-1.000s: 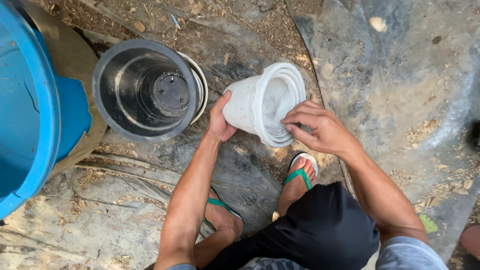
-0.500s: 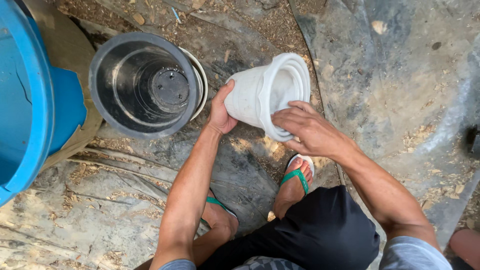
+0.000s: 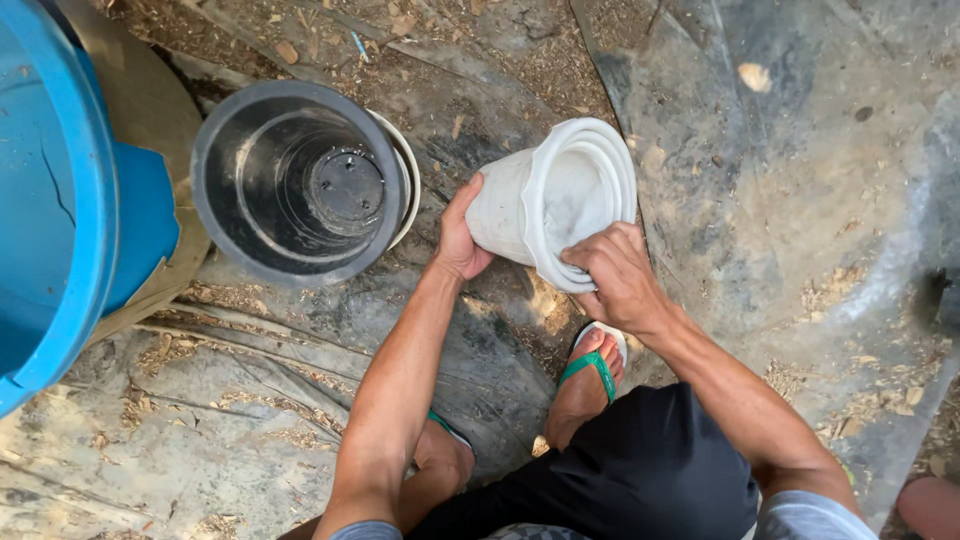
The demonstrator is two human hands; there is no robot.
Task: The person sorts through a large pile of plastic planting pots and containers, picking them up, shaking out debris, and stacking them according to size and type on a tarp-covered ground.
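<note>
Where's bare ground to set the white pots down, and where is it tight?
Free: the grey sheet right of the white pots, out to the frame edge, littered only with chips. Also the creased sheet lower left, below the black pot. Crowded: the gap between black pot and left hand, and around the feet under the right hand.

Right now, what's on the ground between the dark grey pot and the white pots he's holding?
In the head view, only bare tarp with scattered wood chips separates the dark grey pot from the white pots; the left hand grips their near side.
</note>
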